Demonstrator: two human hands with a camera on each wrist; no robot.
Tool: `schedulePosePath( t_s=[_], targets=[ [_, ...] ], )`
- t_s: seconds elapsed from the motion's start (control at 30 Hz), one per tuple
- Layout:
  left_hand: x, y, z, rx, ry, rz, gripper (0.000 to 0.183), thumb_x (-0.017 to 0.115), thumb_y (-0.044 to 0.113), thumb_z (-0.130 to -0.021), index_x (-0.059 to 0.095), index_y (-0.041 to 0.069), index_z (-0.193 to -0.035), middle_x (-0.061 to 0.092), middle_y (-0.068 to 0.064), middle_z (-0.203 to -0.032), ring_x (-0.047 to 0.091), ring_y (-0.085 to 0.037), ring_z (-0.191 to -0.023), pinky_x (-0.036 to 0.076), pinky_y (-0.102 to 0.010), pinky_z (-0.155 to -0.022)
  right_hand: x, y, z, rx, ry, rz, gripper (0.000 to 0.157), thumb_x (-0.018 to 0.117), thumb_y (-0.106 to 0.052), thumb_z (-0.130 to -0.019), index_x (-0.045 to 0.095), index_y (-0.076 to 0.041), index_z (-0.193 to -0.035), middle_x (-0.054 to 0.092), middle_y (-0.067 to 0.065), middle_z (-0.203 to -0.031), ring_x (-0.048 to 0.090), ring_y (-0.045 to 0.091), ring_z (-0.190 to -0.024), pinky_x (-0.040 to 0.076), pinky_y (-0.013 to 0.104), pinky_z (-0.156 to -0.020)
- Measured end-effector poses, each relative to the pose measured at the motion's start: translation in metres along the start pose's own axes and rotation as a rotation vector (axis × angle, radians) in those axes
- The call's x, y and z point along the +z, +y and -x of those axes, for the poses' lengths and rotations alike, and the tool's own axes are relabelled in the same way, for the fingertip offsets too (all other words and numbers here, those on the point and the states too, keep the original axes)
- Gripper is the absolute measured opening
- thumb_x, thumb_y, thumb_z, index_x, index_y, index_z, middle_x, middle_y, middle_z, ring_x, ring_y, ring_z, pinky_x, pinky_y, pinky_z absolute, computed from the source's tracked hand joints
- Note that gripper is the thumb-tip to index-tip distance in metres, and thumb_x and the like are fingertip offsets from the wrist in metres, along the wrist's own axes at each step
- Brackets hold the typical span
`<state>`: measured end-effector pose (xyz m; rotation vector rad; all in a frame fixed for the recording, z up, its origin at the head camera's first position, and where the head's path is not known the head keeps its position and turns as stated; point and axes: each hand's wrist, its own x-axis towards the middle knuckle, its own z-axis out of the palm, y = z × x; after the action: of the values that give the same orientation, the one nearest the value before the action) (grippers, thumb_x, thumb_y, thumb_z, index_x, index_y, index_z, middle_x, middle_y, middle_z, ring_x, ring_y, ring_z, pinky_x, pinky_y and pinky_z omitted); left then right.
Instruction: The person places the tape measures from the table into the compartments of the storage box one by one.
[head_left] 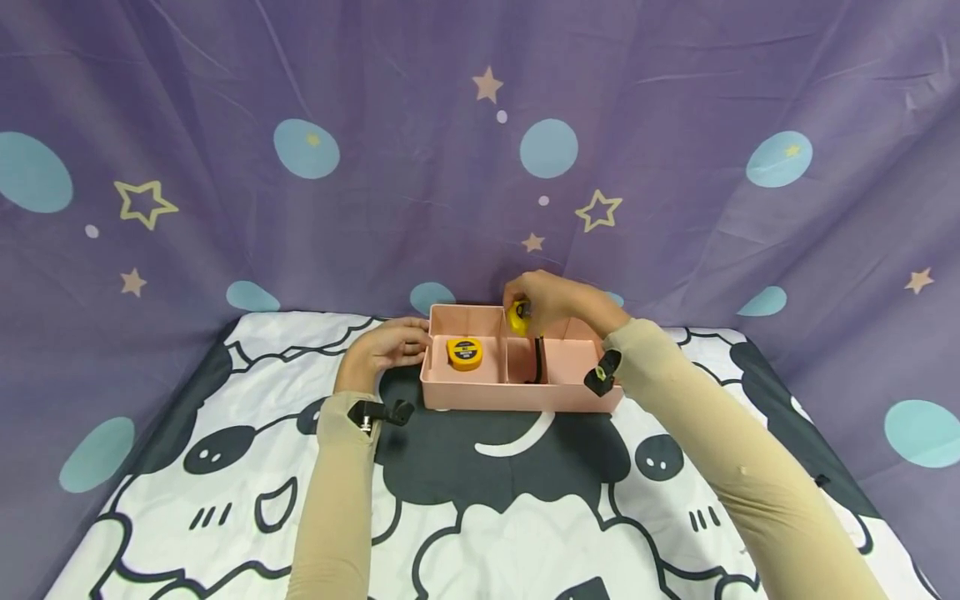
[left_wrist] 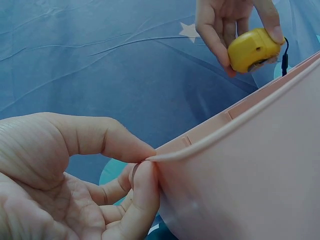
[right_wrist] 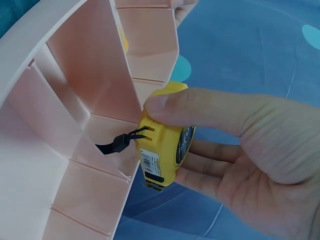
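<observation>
Here, the right hand (head_left: 551,300) pinches a yellow tape measure (right_wrist: 164,135) over the back of the pink box (head_left: 517,398)'s middle compartment (head_left: 521,365), strap (right_wrist: 120,143) dangling in. The left hand (head_left: 393,343) pinches the rim (left_wrist: 195,149); a firm hold should steady it.

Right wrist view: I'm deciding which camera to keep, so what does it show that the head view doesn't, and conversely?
Only the right wrist view shows the barcode label on the held tape measure and where its black strap loops onto it.
Only the head view shows both sleeves and the printed face of the second tape measure, lying in the left compartment.
Both show the right hand, the held tape measure, the pink box and some of the left hand.
</observation>
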<state>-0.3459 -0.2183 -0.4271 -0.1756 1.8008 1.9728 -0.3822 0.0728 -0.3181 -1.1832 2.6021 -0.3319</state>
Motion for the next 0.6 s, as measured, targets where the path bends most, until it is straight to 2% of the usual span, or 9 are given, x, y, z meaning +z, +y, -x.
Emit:
schedulePosePath(
  t_s=[0.3,0.43,0.6],
  targets=[
    [-0.002,0.0,0.0,0.007,0.005,0.024,0.049,0.058,-0.003,-0.096,0.042,-0.003,-0.143,0.068,0.005,-0.086,0.066,-0.008,-0.079,0.059,-0.019,-0.067,0.007,0.005,-0.007,0.032,-0.055,-0.056,0.048,0.081,0.006,-0.066,0.069,-0.003,-0.112,0.07,0.01,-0.107,0.059,0.022,-0.094,0.056,0.031,-0.08],
    [-0.003,-0.001,-0.001,0.01,-0.001,0.029,0.049,0.058,-0.003,-0.096,0.042,-0.003,-0.142,0.068,0.005,-0.084,0.066,-0.007,-0.076,0.059,-0.018,-0.066,0.011,0.007,-0.009,0.043,-0.068,-0.063,0.047,0.084,0.005,-0.068,0.07,-0.004,-0.112,0.07,0.011,-0.111,0.06,0.024,-0.097,0.058,0.035,-0.086],
    [-0.004,-0.003,-0.003,0.01,-0.004,0.029,0.049,0.055,-0.004,-0.097,0.041,-0.003,-0.144,0.068,0.005,-0.085,0.066,-0.007,-0.075,0.058,-0.017,-0.065,0.014,0.01,-0.01,0.039,-0.075,-0.055,0.046,0.084,0.003,-0.068,0.07,-0.004,-0.111,0.07,0.01,-0.109,0.06,0.023,-0.096,0.057,0.034,-0.084]
  ],
)
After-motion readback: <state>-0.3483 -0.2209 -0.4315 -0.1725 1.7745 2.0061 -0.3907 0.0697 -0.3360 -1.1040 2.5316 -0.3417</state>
